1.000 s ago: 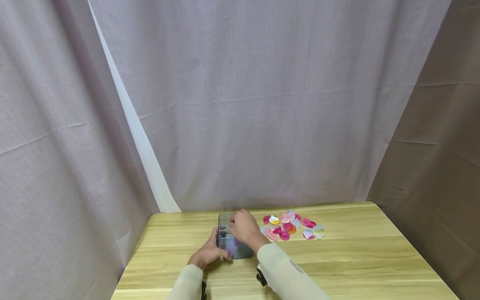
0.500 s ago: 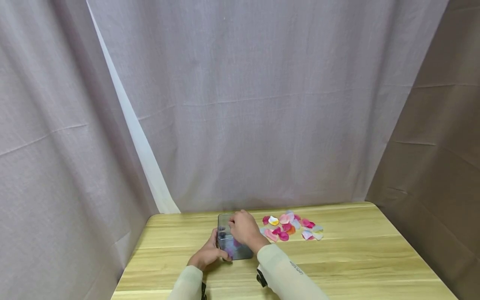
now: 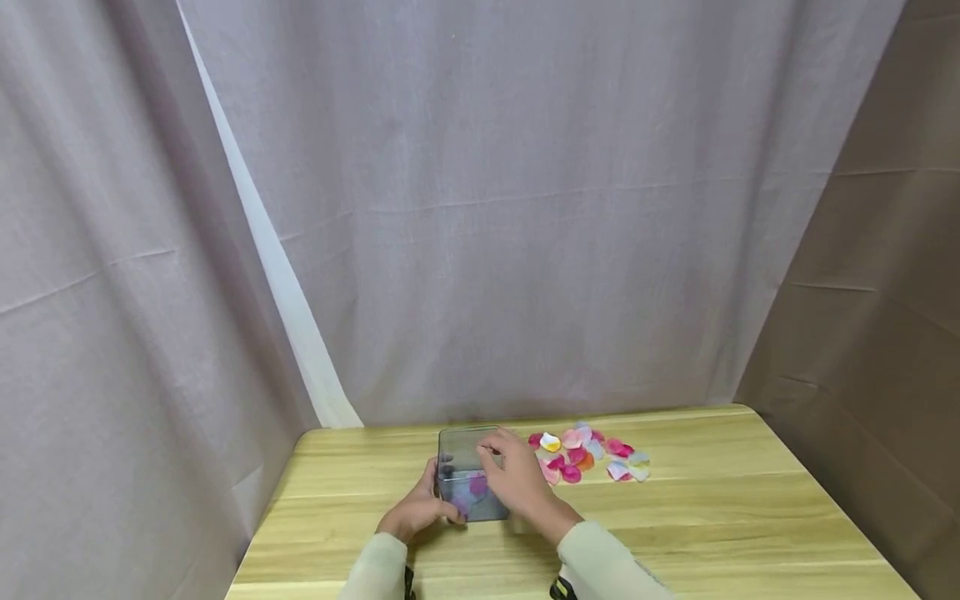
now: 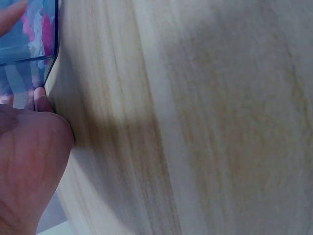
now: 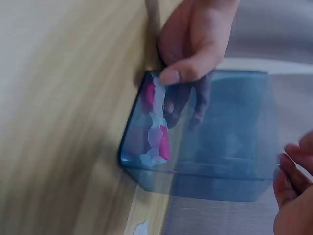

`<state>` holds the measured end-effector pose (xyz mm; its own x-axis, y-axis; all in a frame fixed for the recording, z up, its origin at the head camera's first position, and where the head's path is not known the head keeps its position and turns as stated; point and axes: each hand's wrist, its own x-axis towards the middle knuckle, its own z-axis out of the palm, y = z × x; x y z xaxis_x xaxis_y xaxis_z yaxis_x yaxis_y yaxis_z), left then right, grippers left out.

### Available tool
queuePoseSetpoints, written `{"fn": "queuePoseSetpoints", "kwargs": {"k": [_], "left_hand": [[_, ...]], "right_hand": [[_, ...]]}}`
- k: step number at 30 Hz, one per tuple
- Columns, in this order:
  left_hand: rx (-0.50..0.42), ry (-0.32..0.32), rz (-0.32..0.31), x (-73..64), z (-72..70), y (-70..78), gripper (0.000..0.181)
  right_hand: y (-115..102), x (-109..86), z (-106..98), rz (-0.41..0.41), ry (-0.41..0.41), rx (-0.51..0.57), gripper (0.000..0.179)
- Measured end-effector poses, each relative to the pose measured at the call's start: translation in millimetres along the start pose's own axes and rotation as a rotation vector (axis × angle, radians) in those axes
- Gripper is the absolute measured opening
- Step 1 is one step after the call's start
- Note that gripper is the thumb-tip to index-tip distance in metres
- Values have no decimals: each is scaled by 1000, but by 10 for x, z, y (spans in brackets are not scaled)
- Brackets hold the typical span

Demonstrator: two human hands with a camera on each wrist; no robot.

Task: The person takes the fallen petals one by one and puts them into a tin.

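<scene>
A clear blue-grey plastic box [image 3: 474,452] stands near the table's far edge, its top uncovered. Pink, white and lilac artificial petals [image 5: 157,127] lie at its bottom. My left hand [image 3: 420,503] grips the box's left side; the thumb lies on the near wall and the fingers behind show through the plastic in the right wrist view. My right hand [image 3: 519,477] is at the box's right rim, fingers loosely bent, thumb close to the fingertips. No petal shows between them.
Several loose petals [image 3: 576,456] in pink, white, orange and pale blue are spread on the wooden table [image 3: 720,500] right of the box. One pale petal [image 5: 141,228] lies close to the box. A grey curtain [image 3: 540,250] hangs behind the table.
My right hand has drawn back to the right from over the box's opening to its right rim. My left hand and the box have stayed in place.
</scene>
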<state>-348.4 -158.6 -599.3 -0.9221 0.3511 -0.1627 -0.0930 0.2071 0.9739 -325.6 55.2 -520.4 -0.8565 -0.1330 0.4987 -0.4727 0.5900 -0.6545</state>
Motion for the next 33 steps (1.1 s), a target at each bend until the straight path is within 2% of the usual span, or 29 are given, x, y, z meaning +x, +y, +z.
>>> {"fn": "queuePoseSetpoints", "kwargs": {"k": [3, 6, 9, 12, 17, 22, 25, 28, 33], "left_hand": [[-11, 8, 18, 0, 18, -14, 111], [-15, 9, 30, -5, 33, -24, 109], [-20, 6, 33, -4, 40, -37, 108], [-21, 1, 39, -2, 34, -41, 109], [-4, 2, 40, -12, 12, -27, 112], [13, 8, 45, 1, 5, -22, 111], [15, 4, 48, 3, 4, -32, 112], [1, -4, 52, -10, 3, -40, 113], [6, 0, 46, 9, -9, -51, 112]], "right_hand": [[-15, -216, -171, -50, 69, 31, 13], [0, -417, -328, -140, 110, 40, 15], [49, -572, -450, -216, 116, 18, 19], [126, -675, -537, -233, 108, -38, 21], [432, -740, -648, -161, 44, -213, 14], [1013, -678, -825, -72, -32, -398, 13], [1347, -637, -961, 6, -62, -439, 14], [1589, -618, -1081, 71, -104, -462, 17], [1743, -561, -1169, 127, -201, -476, 19]]}}
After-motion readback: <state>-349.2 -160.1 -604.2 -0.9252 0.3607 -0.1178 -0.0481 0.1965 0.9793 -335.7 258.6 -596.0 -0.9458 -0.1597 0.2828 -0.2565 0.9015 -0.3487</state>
